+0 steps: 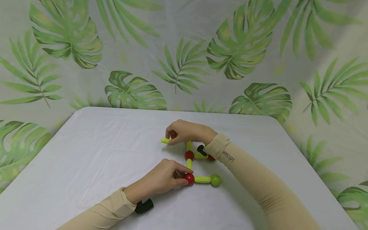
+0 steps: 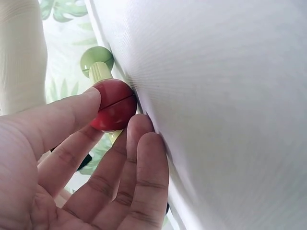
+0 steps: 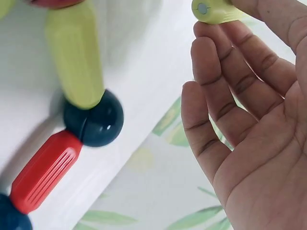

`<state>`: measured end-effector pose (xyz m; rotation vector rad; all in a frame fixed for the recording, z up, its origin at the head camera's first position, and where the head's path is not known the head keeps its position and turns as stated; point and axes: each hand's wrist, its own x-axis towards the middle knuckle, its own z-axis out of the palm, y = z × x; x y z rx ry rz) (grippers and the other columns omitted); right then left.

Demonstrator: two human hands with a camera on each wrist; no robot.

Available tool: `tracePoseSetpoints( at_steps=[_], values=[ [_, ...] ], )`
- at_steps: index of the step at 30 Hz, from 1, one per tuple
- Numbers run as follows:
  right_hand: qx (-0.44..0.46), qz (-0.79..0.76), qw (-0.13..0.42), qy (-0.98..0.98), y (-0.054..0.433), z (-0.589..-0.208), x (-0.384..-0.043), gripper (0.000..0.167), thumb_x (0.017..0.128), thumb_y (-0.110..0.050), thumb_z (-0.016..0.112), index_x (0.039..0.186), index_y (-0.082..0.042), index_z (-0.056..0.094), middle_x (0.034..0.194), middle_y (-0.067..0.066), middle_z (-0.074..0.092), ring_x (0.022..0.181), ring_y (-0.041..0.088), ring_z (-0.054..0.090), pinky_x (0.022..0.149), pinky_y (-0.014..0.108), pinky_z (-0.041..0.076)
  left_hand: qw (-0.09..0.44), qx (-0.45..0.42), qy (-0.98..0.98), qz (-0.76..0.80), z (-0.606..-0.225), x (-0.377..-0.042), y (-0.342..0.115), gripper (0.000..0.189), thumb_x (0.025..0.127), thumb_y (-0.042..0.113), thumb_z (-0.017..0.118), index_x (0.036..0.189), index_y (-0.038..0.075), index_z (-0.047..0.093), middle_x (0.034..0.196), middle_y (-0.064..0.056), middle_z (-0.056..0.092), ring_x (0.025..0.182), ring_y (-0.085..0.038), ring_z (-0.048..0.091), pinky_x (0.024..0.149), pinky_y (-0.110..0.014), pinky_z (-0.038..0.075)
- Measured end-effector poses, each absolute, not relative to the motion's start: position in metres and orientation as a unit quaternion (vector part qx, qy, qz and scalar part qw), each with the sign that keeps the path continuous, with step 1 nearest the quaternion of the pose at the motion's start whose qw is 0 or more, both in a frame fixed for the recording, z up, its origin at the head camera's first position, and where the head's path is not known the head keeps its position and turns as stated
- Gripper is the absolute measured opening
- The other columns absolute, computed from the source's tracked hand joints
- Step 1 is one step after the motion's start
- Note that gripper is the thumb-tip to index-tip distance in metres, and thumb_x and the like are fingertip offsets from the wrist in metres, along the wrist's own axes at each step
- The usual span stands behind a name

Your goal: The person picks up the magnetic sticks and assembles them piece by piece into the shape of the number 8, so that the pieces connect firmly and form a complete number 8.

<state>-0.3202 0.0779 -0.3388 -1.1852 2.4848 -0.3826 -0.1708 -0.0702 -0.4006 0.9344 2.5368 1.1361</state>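
A figure of balls and rods lies on the white table. My left hand (image 1: 164, 176) pinches its near red ball (image 1: 188, 179), thumb on one side and fingers on the other; a yellow-green rod (image 1: 202, 179) joins that ball to a green ball (image 1: 216, 180). Farther back is a second red ball (image 1: 189, 155). Above the table, my right hand (image 1: 184, 131) holds a loose yellow-green rod (image 3: 216, 11) between thumb and fingers, its round grey end showing in the right wrist view. That view also has a dark blue ball (image 3: 103, 119) joined to a red rod (image 3: 46, 171).
My right forearm crosses over the right part of the figure and hides some of it. The white table (image 1: 115, 143) ends at a back edge before a leaf-patterned cloth (image 1: 184, 57). Black wrist cameras (image 1: 144, 206) sit at both wrists.
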Motion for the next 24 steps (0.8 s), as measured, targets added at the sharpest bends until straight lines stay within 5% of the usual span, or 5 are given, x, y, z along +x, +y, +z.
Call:
tracePoseSetpoints(
  at_steps=[24],
  values=[
    [-0.383, -0.228, 0.142, 0.884, 0.161, -0.333, -0.305, 0.016, 0.099, -0.027, 0.079, 0.104, -0.014, 0.071, 0.093, -0.003, 0.071, 0.089, 0.011, 0.065, 0.089, 0.031, 0.057, 0.119, 0.268, 0.865, 0.407, -0.393, -0.194, -0.066, 0.040, 0.099, 0.011, 0.075, 0.139, 0.012, 0.070, 0.096, -0.003, 0.082, 0.075, -0.013, 0.075, 0.067, -0.025, 0.056]
  ],
)
